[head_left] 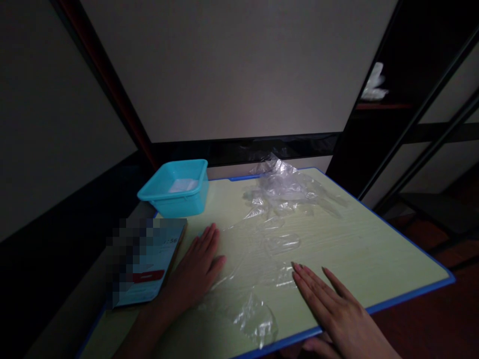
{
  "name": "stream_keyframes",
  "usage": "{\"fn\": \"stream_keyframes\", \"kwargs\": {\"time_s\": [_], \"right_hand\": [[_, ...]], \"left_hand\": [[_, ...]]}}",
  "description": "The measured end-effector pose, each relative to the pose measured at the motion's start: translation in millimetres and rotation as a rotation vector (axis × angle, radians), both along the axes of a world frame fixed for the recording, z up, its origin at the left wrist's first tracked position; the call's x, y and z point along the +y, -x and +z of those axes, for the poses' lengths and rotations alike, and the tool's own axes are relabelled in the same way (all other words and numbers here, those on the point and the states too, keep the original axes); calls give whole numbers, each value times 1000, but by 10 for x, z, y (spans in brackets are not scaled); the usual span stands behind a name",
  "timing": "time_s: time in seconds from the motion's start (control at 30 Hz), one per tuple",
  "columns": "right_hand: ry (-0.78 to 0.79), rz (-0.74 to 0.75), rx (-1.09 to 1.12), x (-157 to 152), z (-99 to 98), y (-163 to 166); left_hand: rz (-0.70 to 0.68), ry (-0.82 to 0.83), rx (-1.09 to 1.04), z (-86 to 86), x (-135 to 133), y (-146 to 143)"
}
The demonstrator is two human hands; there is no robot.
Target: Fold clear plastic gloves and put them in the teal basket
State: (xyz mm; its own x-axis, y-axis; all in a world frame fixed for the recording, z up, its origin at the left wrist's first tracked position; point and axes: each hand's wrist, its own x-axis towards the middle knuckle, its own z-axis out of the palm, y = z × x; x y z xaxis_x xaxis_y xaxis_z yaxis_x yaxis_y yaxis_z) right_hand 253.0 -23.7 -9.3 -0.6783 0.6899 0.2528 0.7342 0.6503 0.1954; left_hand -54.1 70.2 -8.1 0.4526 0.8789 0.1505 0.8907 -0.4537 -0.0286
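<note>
A thin clear disposable plastic glove (282, 244) lies spread on the pale yellow tabletop, with finger-shaped outlines showing in its film. Along its left edge rests my left hand (196, 269), palm down and fingers stretched out. My right hand (333, 304) reaches over the front edge of the table, its fingers extended and the tips at the glove's right side; its thumb is low near the blue edging. Neither hand grips anything. Beyond the glove is a crumpled heap of similar clear plastic gloves (284, 187).
A turquoise plastic basket (179, 202) with something white inside stands at the back left. Nearer, a tablet or phone with a lit screen (157, 269) lies left of my left hand. Blue edging (411, 291) borders the table (374, 254). Pale panels rise behind; dark shelving is at right.
</note>
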Motion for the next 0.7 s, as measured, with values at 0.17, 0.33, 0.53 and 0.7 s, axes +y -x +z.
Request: {"fn": "stream_keyframes", "kwargs": {"time_s": [0.17,0.33,0.53,0.7], "right_hand": [[-33,6,-13,23,-22,4],[-88,-12,13,13,-50,26],[-78,-37,44,10,-71,49],[-62,-43,24,16,-58,48]], "left_hand": [[-86,24,-6,296,-107,-401],[-234,34,-80,351,-240,-1115],[-186,71,-83,69,-171,-1319],[-156,38,-66,28,-148,-1061]]}}
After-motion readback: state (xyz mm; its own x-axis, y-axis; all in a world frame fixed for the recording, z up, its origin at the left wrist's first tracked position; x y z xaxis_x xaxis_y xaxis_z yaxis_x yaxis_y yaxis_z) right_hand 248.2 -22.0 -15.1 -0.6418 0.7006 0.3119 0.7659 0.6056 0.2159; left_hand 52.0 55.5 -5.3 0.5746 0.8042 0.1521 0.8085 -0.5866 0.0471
